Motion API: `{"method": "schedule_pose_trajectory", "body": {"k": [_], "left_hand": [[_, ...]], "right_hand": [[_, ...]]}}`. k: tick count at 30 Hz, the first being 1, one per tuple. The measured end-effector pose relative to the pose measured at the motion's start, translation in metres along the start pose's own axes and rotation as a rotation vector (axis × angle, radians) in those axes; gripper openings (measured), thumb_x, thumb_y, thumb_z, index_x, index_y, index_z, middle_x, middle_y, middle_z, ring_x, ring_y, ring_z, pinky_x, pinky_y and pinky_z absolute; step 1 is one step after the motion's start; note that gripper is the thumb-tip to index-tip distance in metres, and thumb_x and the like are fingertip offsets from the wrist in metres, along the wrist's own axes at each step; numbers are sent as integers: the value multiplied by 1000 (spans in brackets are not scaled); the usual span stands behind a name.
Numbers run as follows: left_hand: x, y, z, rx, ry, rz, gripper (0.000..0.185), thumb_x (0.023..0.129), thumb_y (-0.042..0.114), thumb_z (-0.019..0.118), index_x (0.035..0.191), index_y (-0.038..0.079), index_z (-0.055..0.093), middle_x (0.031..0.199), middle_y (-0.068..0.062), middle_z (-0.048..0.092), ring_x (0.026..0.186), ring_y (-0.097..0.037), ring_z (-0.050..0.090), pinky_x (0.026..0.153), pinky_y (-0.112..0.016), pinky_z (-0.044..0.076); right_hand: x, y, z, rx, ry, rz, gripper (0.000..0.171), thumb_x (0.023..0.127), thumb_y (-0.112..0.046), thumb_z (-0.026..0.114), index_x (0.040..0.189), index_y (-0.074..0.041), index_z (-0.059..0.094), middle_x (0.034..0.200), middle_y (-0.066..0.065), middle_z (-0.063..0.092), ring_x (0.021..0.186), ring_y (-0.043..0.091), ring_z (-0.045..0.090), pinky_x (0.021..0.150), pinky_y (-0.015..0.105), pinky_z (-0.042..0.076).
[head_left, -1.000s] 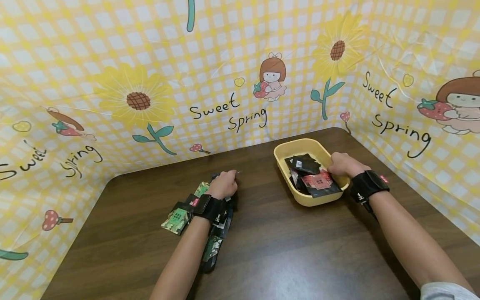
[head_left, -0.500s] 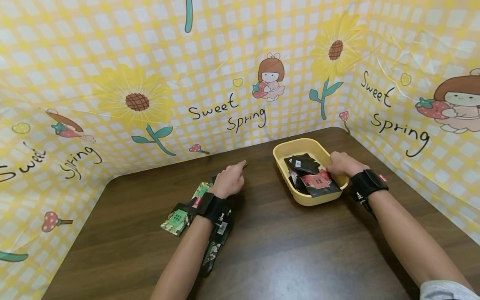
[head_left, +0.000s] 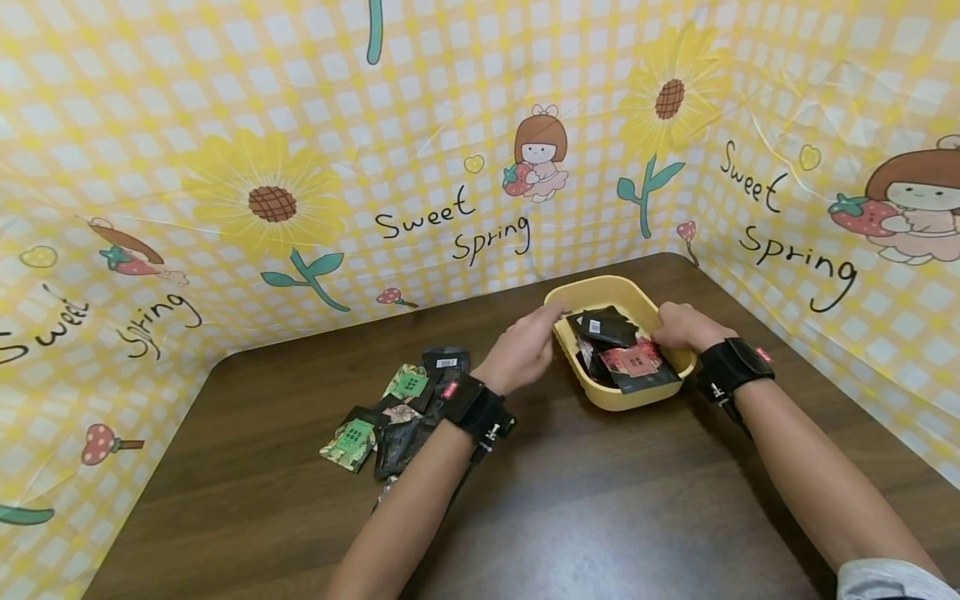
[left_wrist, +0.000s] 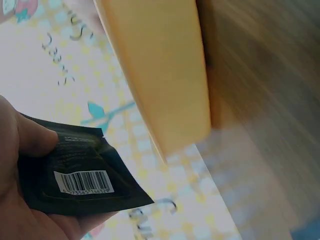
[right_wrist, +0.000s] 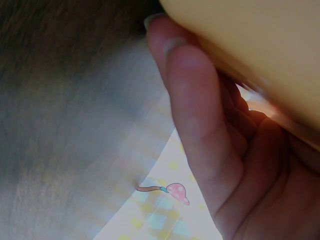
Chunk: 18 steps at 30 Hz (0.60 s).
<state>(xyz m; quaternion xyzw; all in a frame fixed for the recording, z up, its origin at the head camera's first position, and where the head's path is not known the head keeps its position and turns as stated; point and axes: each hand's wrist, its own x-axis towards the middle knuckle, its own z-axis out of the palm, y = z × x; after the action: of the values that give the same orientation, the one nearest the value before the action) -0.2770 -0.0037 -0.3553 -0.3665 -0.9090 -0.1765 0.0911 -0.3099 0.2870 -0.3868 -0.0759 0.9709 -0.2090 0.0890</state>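
Observation:
My left hand (head_left: 527, 343) hovers at the left rim of a yellow tray (head_left: 600, 288). It pinches a black sachet (left_wrist: 85, 181) with a barcode label, thumb (left_wrist: 31, 140) on top, as the left wrist view shows. The tray's yellow wall (left_wrist: 160, 75) is just ahead of that sachet. My right hand (head_left: 678, 327) grips the tray's right rim, fingers (right_wrist: 195, 115) curled under its edge (right_wrist: 260, 45). Several black and red sachets (head_left: 633, 365) lie inside the tray.
A loose pile of black and green sachets (head_left: 401, 400) lies on the dark wooden table (head_left: 600, 500), left of my left forearm. A yellow checked backdrop (head_left: 450, 125) with sunflowers walls in the table's far and side edges.
My left hand has left the pile and travelled right to the tray's left rim, carrying a black sachet. The right hand has kept its hold on the tray.

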Motion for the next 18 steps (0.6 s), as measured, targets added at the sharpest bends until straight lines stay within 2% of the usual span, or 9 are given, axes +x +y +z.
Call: {"method": "schedule_pose_trajectory", "body": {"k": [5,10,13,18], "left_hand": [[18,22,12,136,-11,43,53,95,5,38,148,10,37,151,-12,42,138,-23,44,104,-37,46],[32,37,28,239,11,97,49,96,10,40,145,14,42,147,-11,47,134,-21,49,101,-38,49],[37,43,36,252,21,117,47,98,16,39,145,14,42,144,-10,49,128,-20,54,98,-38,51],[39,49,44,197,-58,66,53,98,36,43,149,20,36,152,-11,39,132,-22,50,104,-45,44]], "right_hand": [[0,0,0,-7,3,10,13,84,-12,51,75,-2,53,70,9,51,61,20,54,53,28,43],[0,-1,0,-11,-8,24,13,84,-12,51,75,-2,52,70,8,50,61,20,54,53,28,43],[0,-2,0,-9,-15,31,13,84,-12,51,76,-2,53,70,7,50,61,20,54,53,28,43],[0,-2,-1,-14,-17,29,12,84,-11,51,75,-2,53,69,8,53,60,20,55,54,29,44]]}}
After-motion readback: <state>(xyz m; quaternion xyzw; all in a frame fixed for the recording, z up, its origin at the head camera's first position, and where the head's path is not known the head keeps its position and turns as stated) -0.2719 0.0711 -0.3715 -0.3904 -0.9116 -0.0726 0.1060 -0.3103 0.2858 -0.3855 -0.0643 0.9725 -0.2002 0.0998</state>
